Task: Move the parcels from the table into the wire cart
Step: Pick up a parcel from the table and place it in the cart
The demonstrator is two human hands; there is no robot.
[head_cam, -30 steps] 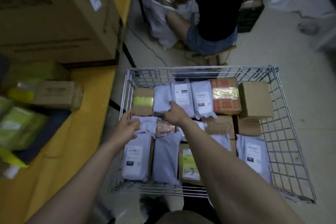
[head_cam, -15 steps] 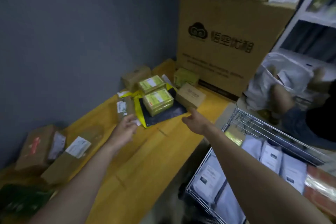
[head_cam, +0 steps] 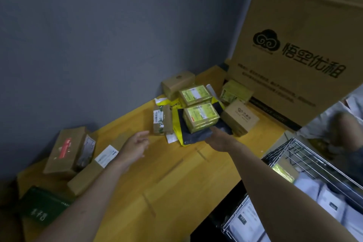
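Parcels lie in a cluster at the back of the yellow table: two green-labelled boxes, a dark mailer bag under them, a small taped box and a plain brown box. My right hand reaches to the near edge of the dark mailer, just below the front green box, fingers extended and touching it. My left hand hovers open over the table, short of the small taped box, holding nothing. The wire cart stands at the lower right, holding white mailers and boxes.
More boxes lie at the table's left: a brown box with red print, a long carton with a white label and a dark green box. A big printed carton stands at the back right. A person sits beyond the cart.
My view swung from the cart to the table. Both hands left the cart and stretched toward the parcel cluster; the right hand now reaches the dark mailer.
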